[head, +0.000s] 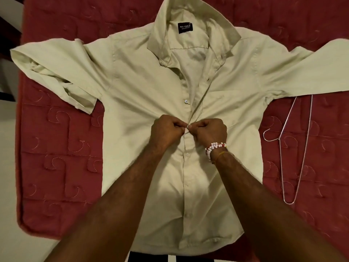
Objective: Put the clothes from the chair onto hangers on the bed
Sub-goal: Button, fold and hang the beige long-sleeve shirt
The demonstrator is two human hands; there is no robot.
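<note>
Your left hand point(166, 129) and right hand point(209, 130) meet at the middle of the shirt point(132, 91). Both grips are curled tight, with thumbs and fingertips pinching the two front edges together about halfway down. A small pale spot shows between the fingertips, and you cannot tell from here whether it is a button.

The pale green shirt lies front up on the red quilted bed point(56, 148), collar point(219, 25) at the far side and hem at the near edge. Above your hands the front hangs open, with one loose button point(186, 101) showing. Below them the front lies closed. A black label point(185, 28) sits inside the collar.

The left sleeve point(56, 67) is folded back on itself, while the right sleeve point(311, 72) stretches out toward the right edge of the view.

A wire hanger point(294, 148) lies flat on the bed just to the right of the shirt. Its far end is tucked under the right sleeve and its hook points left, toward the shirt's side.

A beaded bracelet point(214, 149) circles your right wrist.
</note>
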